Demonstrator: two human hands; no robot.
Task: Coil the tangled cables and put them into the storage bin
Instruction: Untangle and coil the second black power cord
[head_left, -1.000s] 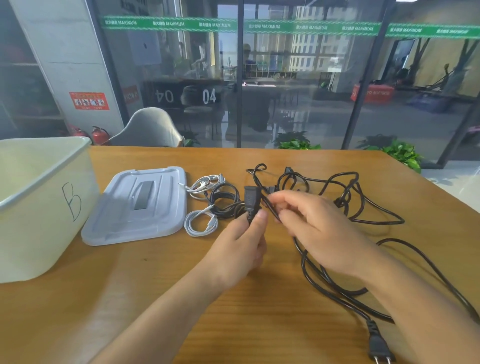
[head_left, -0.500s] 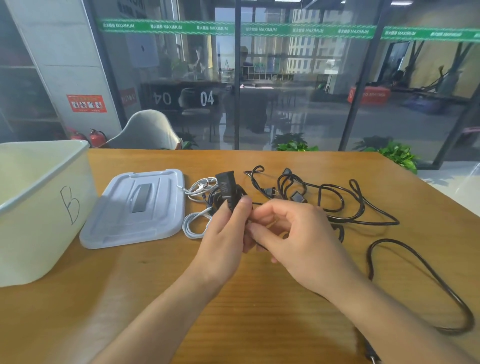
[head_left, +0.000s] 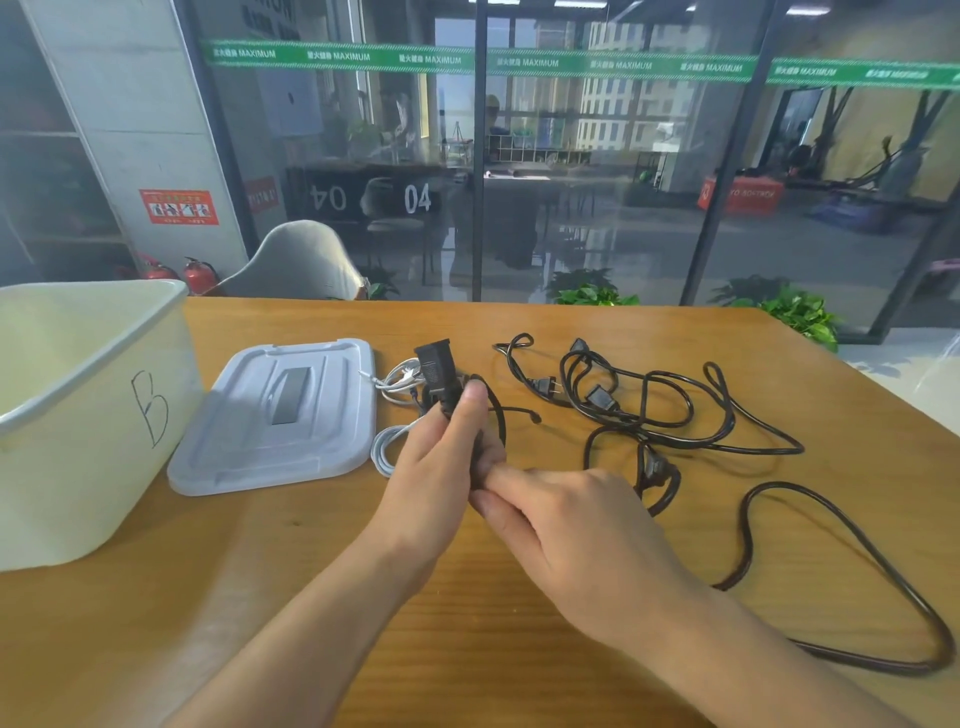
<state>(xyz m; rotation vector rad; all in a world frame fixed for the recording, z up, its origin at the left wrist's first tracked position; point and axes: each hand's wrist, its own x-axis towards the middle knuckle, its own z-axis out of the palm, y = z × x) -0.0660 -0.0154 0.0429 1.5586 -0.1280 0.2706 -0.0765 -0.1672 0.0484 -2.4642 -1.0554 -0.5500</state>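
Note:
My left hand (head_left: 436, 467) grips a black power cable just below its block-shaped connector (head_left: 435, 366), which stands up above my fingers. My right hand (head_left: 566, 519) pinches the same cable right beside the left, fingertips touching it. The cable's long loop (head_left: 852, 540) trails across the table to the right. A tangle of black cables (head_left: 649, 410) with a two-pin plug (head_left: 543, 385) lies behind my hands. White coiled cables (head_left: 387, 441) lie by the lid. The cream storage bin (head_left: 78, 415), marked "B", stands open at the left.
A grey bin lid (head_left: 280, 415) lies flat between the bin and the cables. The wooden table (head_left: 311, 571) ends at a glass wall behind. A pale chair (head_left: 296, 260) and green plants (head_left: 592, 293) stand beyond the far edge.
Both hands have drawn the black cable toward me and to the left; the connector rose above my left fingers. The long loop slid leftward, and the tangle loosened.

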